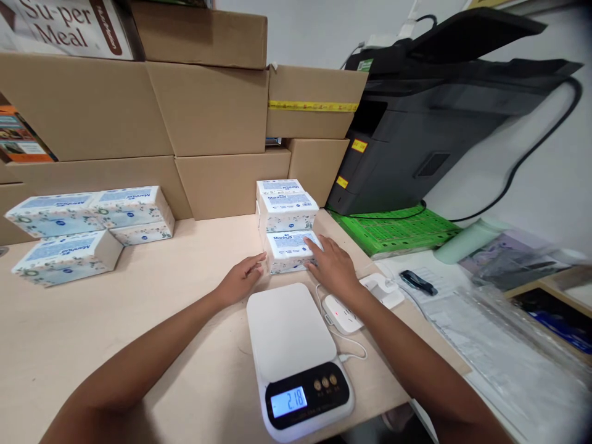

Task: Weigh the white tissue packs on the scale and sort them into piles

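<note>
A white and blue tissue pack (pixel 291 246) with floral print lies flat behind the scale, against the front of a small stack of like tissue packs (pixel 289 213). My right hand (pixel 335 265) grips its right side, with fingers over the top edge. My left hand (pixel 240 279) is at its left side, fingers partly curled and fingertips against the pack's edge. Nearest to me is a white digital scale (pixel 291 333) with a bare platform; its lit display reads 2.18.
More tissue packs (pixel 69 253) are stacked at the left. Cardboard boxes (pixel 222 114) form a wall behind. A white power strip (pixel 345 313) with cables lies under my right forearm. At the right are a black printer (pixel 398 123), a green crate (pixel 393 231) and a pale green bottle (pixel 469 240).
</note>
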The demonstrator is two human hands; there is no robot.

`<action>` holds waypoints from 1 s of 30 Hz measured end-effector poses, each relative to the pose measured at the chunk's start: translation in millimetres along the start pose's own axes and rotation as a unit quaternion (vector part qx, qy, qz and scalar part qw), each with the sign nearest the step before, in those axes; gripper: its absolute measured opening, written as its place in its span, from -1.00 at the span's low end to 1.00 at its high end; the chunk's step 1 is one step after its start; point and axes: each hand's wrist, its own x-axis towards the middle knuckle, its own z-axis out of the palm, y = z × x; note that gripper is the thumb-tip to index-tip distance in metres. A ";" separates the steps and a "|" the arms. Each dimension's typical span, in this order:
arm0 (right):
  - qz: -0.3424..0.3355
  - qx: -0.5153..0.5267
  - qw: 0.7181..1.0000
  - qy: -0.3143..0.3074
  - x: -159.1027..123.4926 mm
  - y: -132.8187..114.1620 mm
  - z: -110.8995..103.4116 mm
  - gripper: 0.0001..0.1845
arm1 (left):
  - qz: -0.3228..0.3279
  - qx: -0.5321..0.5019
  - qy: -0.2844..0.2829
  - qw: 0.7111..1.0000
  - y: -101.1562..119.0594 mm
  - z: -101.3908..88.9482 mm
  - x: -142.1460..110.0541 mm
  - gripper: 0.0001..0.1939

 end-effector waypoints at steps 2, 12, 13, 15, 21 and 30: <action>0.001 0.008 1.000 -0.003 -0.7 0.6 1.9 -0.28 | 0.001 -0.006 0.002 1.000 -0.3 0.3 0.6 -0.25; 0.001 0.061 0.997 0.042 1.3 12.4 30.9 -0.25 | -0.021 -0.070 0.048 0.996 7.0 5.6 -2.8 -0.34; -0.005 0.070 0.996 0.059 1.5 14.8 34.9 -0.23 | -0.026 -0.085 0.069 0.994 8.4 6.1 -1.4 -0.38; -0.037 0.087 0.990 0.107 0.5 19.2 40.4 -0.21 | -0.038 -0.118 0.133 0.983 13.4 0.0 5.8 -0.44; -0.158 0.133 0.936 0.285 -10.7 6.3 30.2 -0.17 | 0.015 -0.195 0.408 0.892 50.1 -126.1 18.7 -0.53; -0.140 0.573 0.806 -0.043 27.0 -172.7 12.0 0.00 | 0.007 -0.107 0.602 0.791 30.9 -309.3 -134.7 -0.53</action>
